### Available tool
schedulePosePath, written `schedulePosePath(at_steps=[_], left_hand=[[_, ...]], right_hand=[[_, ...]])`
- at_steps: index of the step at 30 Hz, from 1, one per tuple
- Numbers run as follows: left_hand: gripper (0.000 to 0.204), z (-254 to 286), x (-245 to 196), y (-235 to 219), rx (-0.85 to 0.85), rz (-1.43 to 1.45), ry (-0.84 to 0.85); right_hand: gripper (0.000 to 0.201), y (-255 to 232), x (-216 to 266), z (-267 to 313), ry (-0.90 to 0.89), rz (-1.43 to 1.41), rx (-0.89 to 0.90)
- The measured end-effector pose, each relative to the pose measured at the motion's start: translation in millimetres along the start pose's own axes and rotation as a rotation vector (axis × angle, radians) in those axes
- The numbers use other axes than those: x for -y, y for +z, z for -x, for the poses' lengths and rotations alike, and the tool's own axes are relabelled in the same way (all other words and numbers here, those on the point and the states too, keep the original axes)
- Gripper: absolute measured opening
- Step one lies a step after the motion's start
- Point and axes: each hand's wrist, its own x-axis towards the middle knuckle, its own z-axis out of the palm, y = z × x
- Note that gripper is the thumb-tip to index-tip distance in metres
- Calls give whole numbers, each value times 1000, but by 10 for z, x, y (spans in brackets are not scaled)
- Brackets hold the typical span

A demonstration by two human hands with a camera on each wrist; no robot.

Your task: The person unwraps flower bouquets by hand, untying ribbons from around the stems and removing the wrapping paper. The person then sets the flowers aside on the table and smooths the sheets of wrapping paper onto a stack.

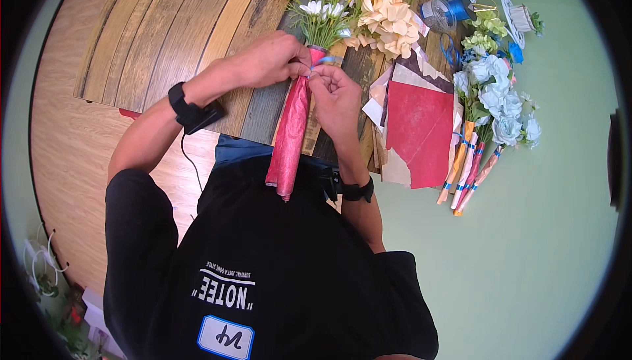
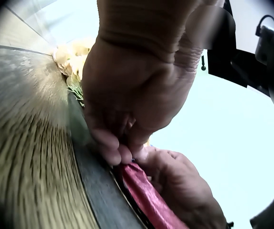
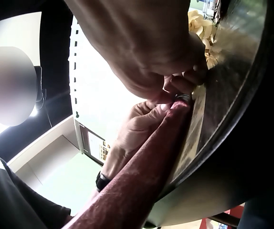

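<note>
A bouquet with white flowers (image 1: 322, 10) has its stems wrapped in red-pink paper (image 1: 289, 133), the wrapped end pointing toward the person's body. Around the wrap's upper part is a thin blue ribbon (image 1: 325, 60). The left hand (image 1: 273, 58) pinches the ribbon from the left, and the right hand (image 1: 338, 102) pinches it from the right, fingertips close together. In the left wrist view the left hand (image 2: 134, 90) partly covers the wrap's top (image 2: 149, 195). The right wrist view shows the right hand (image 3: 151, 57) above the left hand (image 3: 134, 131), beside the wrap (image 3: 137, 176); the knot area is hidden.
Peach flowers (image 1: 388, 18) lie beyond the hands. Red paper sheets (image 1: 421, 129) are stacked on the right of the wooden table (image 1: 178, 31). Farther right are blue flowers (image 1: 503, 106) with several wrapped stems, and a blue ribbon spool (image 1: 454, 10) at the back.
</note>
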Motion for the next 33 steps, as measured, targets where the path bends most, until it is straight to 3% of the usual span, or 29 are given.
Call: schedulePosePath(at_steps=[1, 2, 4, 10, 22, 25, 27, 33], left_hand=[[16, 29, 17, 44, -143, -138, 126], [16, 45, 40, 63, -141, -141, 125], [18, 53, -32, 36, -42, 101, -87], [16, 37, -74, -50, 109, 393, -305], [15, -11, 3, -124, 210, 431, -299], [15, -24, 1, -145, 221, 427, -290], [15, -36, -14, -171, 229, 416, -292], [15, -63, 15, -188, 250, 401, -280]], right_hand=[[10, 3, 14, -4, 1, -5, 0], [11, 2, 27, -9, 0, 3, 8], [12, -22, 23, -17, -3, 12, 16], [14, -43, 5, 10, -35, 28, 57], [9, -75, 81, -49, 33, 46, 148], [7, -39, 67, -22, -6, 11, 108], [5, -28, 74, -5, -185, 169, 47], [8, 10, 64, 7, -273, 117, -4]])
